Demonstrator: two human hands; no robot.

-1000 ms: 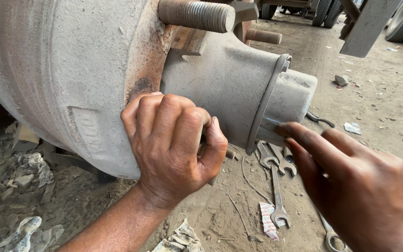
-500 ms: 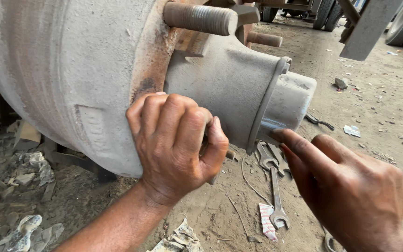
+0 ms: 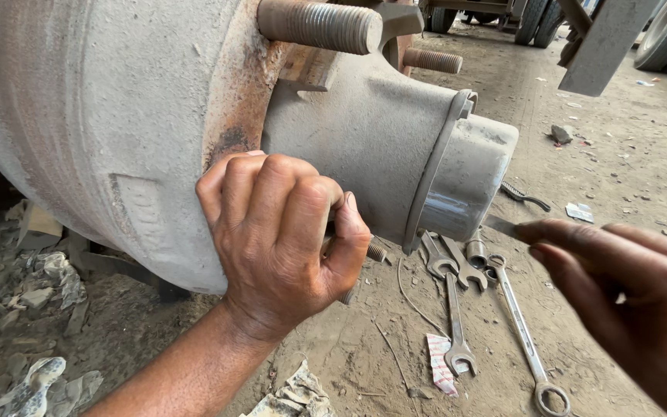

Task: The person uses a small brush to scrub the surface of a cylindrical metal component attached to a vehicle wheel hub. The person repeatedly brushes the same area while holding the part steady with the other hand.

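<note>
**Hub crowded by studs, tools below**

Head view: your left hand is fisted around a lower stud under the grey wheel hub. Your right hand pinches a thin blade touching the hub cap. Spanners lie on the dirt floor beneath; a threaded stud juts above.

left hand gripping stud under dusty wheel hub; right hand pinching thin blade beside hub cap; spanners on floor
</note>
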